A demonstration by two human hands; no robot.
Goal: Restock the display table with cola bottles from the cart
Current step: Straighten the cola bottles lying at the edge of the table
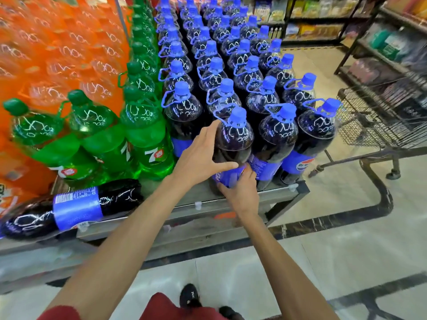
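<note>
A large cola bottle (235, 139) with a blue cap and blue label stands upright at the front edge of the display table (272, 195). My left hand (201, 155) wraps its upper body, thumb across the front. My right hand (240, 188) grips its label from below. Rows of upright cola bottles (231, 56) fill the table behind it. Another cola bottle (74, 206) lies on its side on the front ledge at the left. The wire cart (369, 121) stands to the right of the table.
Green soda bottles (138, 125) stand left of the cola rows, and orange soda bottles (57, 61) beyond them. Store shelves (392, 49) line the right and back. Tiled floor lies below, with my shoes (189, 296) near the table.
</note>
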